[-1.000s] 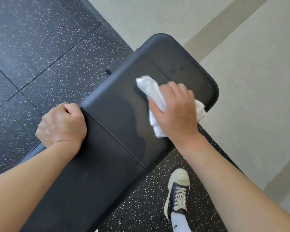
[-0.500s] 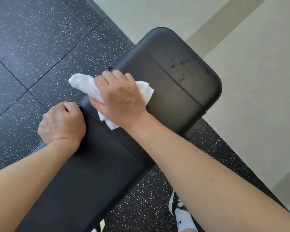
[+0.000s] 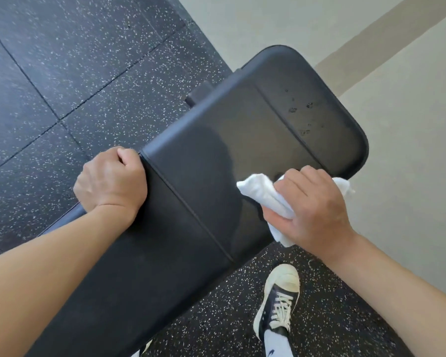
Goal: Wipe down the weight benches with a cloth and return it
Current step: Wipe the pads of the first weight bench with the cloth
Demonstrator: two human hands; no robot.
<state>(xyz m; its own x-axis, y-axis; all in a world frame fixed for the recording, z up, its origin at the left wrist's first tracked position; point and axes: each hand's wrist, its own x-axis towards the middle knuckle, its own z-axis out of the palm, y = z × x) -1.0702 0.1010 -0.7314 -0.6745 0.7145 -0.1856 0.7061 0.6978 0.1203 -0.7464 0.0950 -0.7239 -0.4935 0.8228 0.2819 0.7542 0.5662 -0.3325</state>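
A black padded weight bench [image 3: 211, 155] runs diagonally from the lower left to the upper right. Its far end pad carries a few wet spots. My right hand [image 3: 312, 207] is closed around a crumpled white cloth [image 3: 263, 194] and presses it on the pad's right edge. The cloth sticks out on both sides of the fingers. My left hand [image 3: 111, 179] is curled over the bench's left edge, beside the seam between two pad sections.
Black speckled rubber floor tiles [image 3: 75, 73] lie to the left and under the bench. A beige floor [image 3: 397, 124] with a darker stripe spreads to the right. My right foot in a dark sneaker [image 3: 278, 300] stands beside the bench's right edge.
My right hand has swept the cloth from the bench's left edge across the pad to its right edge. The left hand has kept its grip in place.
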